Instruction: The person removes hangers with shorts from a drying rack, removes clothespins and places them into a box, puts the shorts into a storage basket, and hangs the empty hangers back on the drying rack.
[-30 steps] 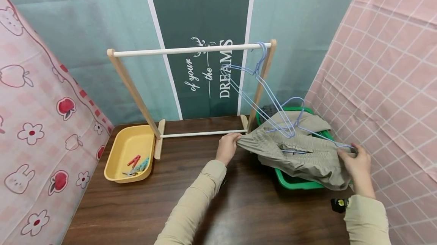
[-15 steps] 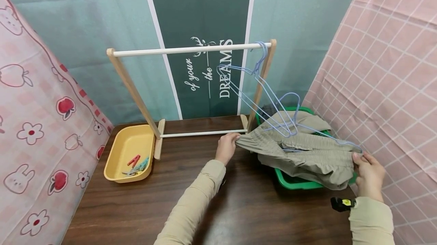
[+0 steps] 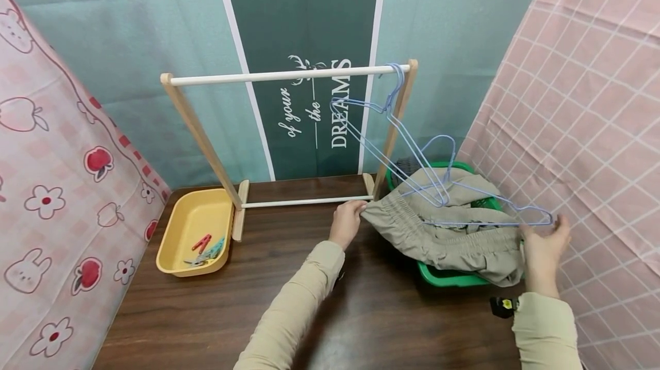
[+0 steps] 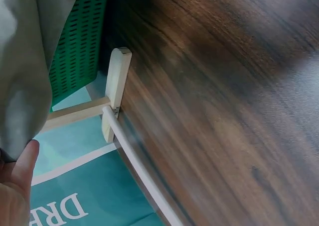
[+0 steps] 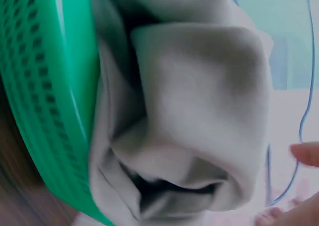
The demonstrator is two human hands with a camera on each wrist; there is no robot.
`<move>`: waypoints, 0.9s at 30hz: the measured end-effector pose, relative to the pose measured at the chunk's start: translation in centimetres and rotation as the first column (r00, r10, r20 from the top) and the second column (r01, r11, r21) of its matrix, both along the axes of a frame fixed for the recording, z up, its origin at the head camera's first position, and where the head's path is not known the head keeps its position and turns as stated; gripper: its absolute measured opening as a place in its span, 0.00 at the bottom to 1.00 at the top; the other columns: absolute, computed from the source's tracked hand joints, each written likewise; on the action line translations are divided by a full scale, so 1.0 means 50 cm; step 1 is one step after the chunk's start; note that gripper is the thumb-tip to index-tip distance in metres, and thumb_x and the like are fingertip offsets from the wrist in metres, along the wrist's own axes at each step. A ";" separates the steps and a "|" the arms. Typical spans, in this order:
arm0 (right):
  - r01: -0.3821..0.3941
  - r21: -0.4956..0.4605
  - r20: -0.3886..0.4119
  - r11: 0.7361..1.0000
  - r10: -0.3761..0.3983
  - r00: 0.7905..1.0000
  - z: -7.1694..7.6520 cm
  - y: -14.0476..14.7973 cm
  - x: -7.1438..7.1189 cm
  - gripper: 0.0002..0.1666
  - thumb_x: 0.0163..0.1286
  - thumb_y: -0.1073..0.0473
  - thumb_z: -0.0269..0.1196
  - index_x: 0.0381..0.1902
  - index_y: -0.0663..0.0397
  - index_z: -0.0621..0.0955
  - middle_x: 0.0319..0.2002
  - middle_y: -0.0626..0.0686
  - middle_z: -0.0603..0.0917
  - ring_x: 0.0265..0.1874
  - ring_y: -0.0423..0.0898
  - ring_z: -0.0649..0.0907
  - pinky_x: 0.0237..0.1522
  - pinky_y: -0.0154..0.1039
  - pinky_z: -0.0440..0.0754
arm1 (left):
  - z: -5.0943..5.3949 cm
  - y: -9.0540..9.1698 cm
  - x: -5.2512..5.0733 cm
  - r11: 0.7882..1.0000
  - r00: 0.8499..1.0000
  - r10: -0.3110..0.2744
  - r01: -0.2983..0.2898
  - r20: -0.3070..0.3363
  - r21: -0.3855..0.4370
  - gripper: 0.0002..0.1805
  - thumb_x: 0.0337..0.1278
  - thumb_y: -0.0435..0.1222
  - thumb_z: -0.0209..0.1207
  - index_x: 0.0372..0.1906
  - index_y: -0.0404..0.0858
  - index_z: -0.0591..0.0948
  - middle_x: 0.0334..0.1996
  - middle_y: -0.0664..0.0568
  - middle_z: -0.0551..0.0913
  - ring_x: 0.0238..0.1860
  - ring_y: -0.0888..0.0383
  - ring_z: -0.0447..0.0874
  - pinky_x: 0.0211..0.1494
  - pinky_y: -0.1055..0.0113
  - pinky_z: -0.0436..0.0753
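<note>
Grey-green pants (image 3: 464, 247) with a gathered elastic waistband lie bunched over the green basket (image 3: 454, 279). My left hand (image 3: 346, 224) pinches the left end of the waistband between thumb and fingers, which the left wrist view shows at its edge. A loose blue wire hanger (image 3: 495, 223) lies across the pants, its left part inside the waistband and its right end bare. Around that bare end my right hand (image 3: 546, 250) has its thumb and fingers spread apart. In the right wrist view the thumb (image 5: 308, 154) lies by the wire, away from the cloth.
A wooden rack (image 3: 289, 77) stands at the back, with blue hangers (image 3: 412, 146) on its right end, overhanging the pants. To the left, a yellow tray (image 3: 180, 215) contains red and teal clothespins (image 3: 211, 251). Dark cloth (image 3: 404, 168) shows in the basket's back. A pink grid curtain (image 3: 593, 129) borders the right.
My right hand moved outward with the waistband, then let it go and came back. The waistband dropped below the hanger's right end, now bare. The left hand still pinches its corner.
</note>
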State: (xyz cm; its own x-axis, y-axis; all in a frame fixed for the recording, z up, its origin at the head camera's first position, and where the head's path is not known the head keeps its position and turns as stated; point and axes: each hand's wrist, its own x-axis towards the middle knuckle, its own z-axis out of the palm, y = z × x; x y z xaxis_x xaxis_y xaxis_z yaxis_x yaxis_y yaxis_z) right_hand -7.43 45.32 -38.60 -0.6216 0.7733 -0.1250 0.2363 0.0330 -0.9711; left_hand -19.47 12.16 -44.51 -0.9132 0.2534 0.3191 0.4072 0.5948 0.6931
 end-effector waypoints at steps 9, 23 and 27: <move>-0.220 0.700 0.100 0.679 0.212 0.972 0.014 -0.016 0.002 0.26 0.68 0.60 0.60 0.59 0.69 0.72 0.67 0.74 0.62 0.74 0.68 0.44 0.71 0.65 0.26 | 0.023 0.007 -0.009 0.994 0.993 -0.103 0.102 -0.052 -0.034 0.13 0.67 0.36 0.52 0.49 0.42 0.84 0.42 0.51 0.86 0.44 0.55 0.86 0.48 0.67 0.84; -0.240 0.444 0.065 0.863 0.236 0.970 0.009 0.006 0.036 0.11 0.70 0.51 0.58 0.28 0.26 0.81 0.20 0.21 0.75 0.23 0.22 0.73 0.26 0.17 0.70 | 0.047 0.018 -0.019 0.982 0.989 -0.135 0.126 0.055 0.138 0.15 0.66 0.42 0.53 0.50 0.41 0.83 0.44 0.50 0.85 0.44 0.57 0.85 0.44 0.72 0.82; -0.237 0.327 0.000 0.915 0.250 0.968 0.005 0.015 0.046 0.12 0.69 0.53 0.59 0.27 0.29 0.82 0.22 0.23 0.78 0.25 0.22 0.75 0.28 0.14 0.73 | 0.050 0.013 -0.024 0.985 0.989 -0.120 0.108 0.088 0.132 0.15 0.67 0.41 0.53 0.51 0.42 0.83 0.48 0.50 0.85 0.47 0.56 0.85 0.46 0.70 0.83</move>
